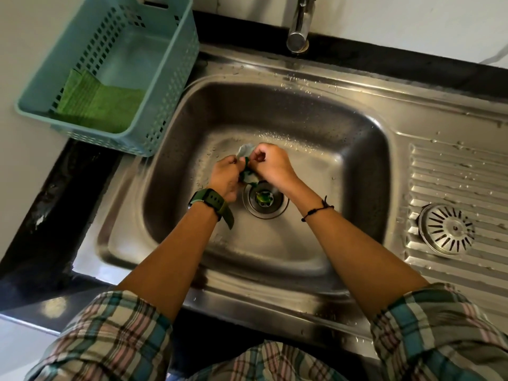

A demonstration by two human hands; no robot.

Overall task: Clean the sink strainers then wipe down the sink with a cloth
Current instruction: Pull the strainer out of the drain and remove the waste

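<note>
Both the left hand (pixel 224 176) and right hand (pixel 270 163) pinch a small wet cloth (pixel 246 154) right over the open drain (pixel 265 199), so a slip could drop it in.

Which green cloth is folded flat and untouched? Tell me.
The green cloth in the teal basket, left of the sink. The other green cloth is bunched between the left hand and right hand above the drain.

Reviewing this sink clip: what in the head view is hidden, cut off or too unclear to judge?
- Item gripped by left hand and right hand: mostly covered by fingers, blurred.
- Green bits in the drain: too small to identify.
- Faucet: top cut off by the frame edge.
- Green cloth: partly behind the basket wall.
</note>
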